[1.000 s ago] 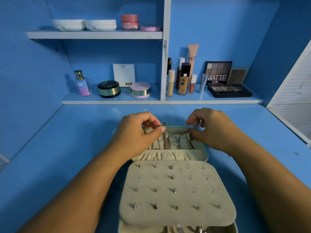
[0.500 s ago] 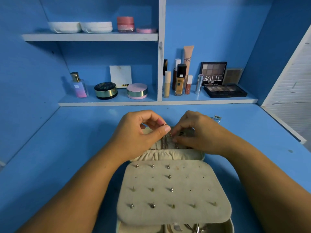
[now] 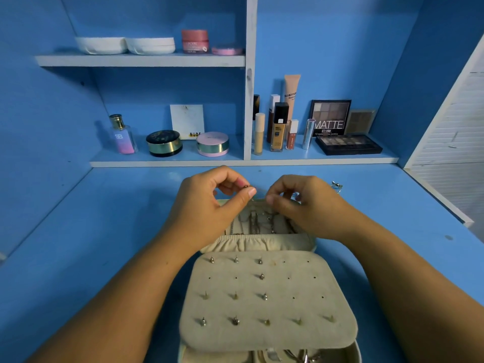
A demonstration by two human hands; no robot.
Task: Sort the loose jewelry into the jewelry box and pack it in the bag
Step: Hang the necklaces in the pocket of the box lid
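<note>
A: Left side?
B: Left hand point(image 3: 207, 208) over the box's far end, thumb and forefinger pinching a small dark loop point(image 3: 247, 186).
A: The box?
B: Jewelry box point(image 3: 262, 243) lies open at the middle of the worktop's point(image 3: 104, 231) front edge. Cream lining; chains point(image 3: 252, 224) hang above a gathered pocket. A padded flap point(image 3: 288, 334) carries rows of studs point(image 3: 262, 276).
A: Right?
B: Right hand point(image 3: 309, 205) has its fingers curled, thumb to forefinger; can't tell if it holds anything. Beyond it, a silver ring point(image 3: 336, 185) sits on the worktop.
</note>
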